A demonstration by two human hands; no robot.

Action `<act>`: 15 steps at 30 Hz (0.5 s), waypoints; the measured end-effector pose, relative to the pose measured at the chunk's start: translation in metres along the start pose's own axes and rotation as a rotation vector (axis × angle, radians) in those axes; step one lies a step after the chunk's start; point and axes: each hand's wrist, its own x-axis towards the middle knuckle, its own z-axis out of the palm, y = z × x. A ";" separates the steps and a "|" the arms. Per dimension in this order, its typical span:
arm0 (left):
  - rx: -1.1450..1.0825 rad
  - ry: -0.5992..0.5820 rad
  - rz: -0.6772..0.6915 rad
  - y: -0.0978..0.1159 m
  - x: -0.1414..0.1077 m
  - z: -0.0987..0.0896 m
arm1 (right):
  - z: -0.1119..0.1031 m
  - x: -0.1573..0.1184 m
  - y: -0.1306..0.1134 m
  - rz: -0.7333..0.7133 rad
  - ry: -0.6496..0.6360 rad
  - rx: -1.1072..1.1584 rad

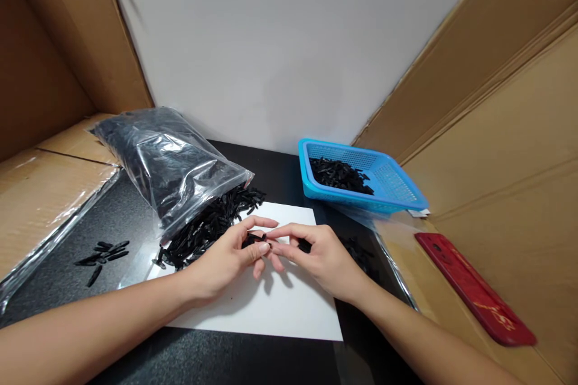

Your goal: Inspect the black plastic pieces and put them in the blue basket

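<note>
My left hand (228, 258) is closed around a small black oblong piece (255, 239), held between thumb and fingers above the white sheet (289, 307). Facing it, my right hand (327, 258) pinches at the same piece with thumb and forefinger. Another black piece (304, 245) shows under my right hand's curled fingers. To the left, a heap of similar black pieces (198, 234) spills from the mouth of a clear plastic bag (167, 156). The pieces' exact kind is too small to make out.
A blue basket (392, 183) with black pieces stands back right. More dark pieces (359, 252) lie beyond my right hand. Several loose ones (102, 255) are at the left on the black tabletop (180, 355). A red oblong case (474, 289) rests on the cardboard (510, 192) at right.
</note>
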 end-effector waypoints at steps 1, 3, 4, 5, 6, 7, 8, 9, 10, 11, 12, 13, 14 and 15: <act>-0.005 0.002 0.002 -0.001 0.000 0.000 | 0.000 0.000 -0.001 0.005 -0.023 0.018; -0.013 0.007 -0.005 -0.002 0.000 0.000 | 0.002 0.000 -0.001 0.009 -0.056 0.045; -0.010 0.010 -0.013 -0.003 -0.001 0.000 | 0.003 -0.001 -0.001 0.010 -0.062 0.050; -0.007 0.013 -0.019 -0.003 -0.001 0.001 | 0.004 -0.001 -0.001 0.009 -0.065 0.050; -0.008 0.015 -0.022 -0.003 -0.001 0.001 | 0.005 -0.002 0.000 0.007 -0.058 0.044; -0.015 0.017 -0.021 -0.002 -0.001 0.002 | 0.006 -0.002 0.000 0.003 -0.038 0.034; -0.028 0.020 -0.020 -0.001 -0.001 0.003 | 0.007 -0.002 0.000 -0.002 -0.005 0.029; -0.046 0.031 -0.018 0.000 0.000 0.003 | 0.007 -0.002 0.001 -0.011 0.035 0.034; -0.069 0.050 -0.017 0.001 0.000 0.004 | 0.007 -0.002 0.001 -0.020 0.076 0.050; -0.093 0.074 -0.019 0.002 0.001 0.004 | 0.006 -0.002 0.000 -0.028 0.116 0.072; -0.114 0.099 -0.028 0.004 0.001 0.004 | 0.005 -0.002 0.000 -0.033 0.150 0.094; -0.131 0.118 -0.038 0.005 0.002 0.004 | 0.004 -0.002 -0.001 -0.036 0.176 0.112; -0.139 0.128 -0.048 0.006 0.002 0.003 | 0.003 -0.001 -0.001 -0.037 0.200 0.123; -0.140 0.130 -0.057 0.006 0.003 0.003 | 0.002 -0.001 -0.001 -0.036 0.221 0.127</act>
